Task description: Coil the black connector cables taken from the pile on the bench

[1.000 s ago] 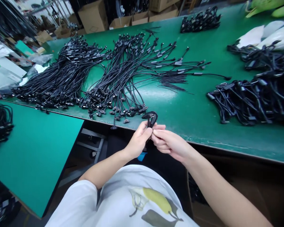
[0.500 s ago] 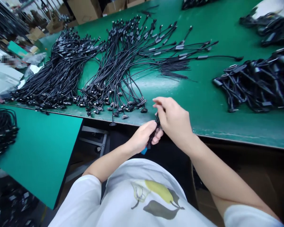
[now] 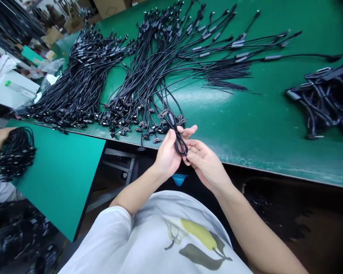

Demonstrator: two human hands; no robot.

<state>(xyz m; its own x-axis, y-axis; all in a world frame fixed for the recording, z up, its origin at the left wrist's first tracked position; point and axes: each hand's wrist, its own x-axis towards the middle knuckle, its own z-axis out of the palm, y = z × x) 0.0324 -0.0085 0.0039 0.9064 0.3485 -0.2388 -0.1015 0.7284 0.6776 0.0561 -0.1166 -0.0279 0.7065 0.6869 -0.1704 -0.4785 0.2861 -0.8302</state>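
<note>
A black cable (image 3: 181,144), folded into a small loop with its connector end pointing up and away, is held over the table's front edge. My left hand (image 3: 167,155) grips the folded cable between thumb and fingers. At the loop's lower end, my right hand (image 3: 207,164) has its thumb and fingers closed on the cable. Just beyond the hands, many loose black cables (image 3: 148,72) lie spread on the green table (image 3: 225,125), connectors toward me. Thin black ties (image 3: 228,76) form a pile right of them.
Another cable heap (image 3: 85,80) lies further left, and bundled cables (image 3: 331,95) sit at the right. On a lower green board (image 3: 63,171) at left, a co-worker's hand (image 3: 4,134) touches a cable bundle (image 3: 18,152). Something blue (image 3: 179,179) shows below my hands.
My hands have tilted the cable so its loop and connector show, and my right hand has moved down to the loop's lower end. A co-worker's hand has appeared at left.
</note>
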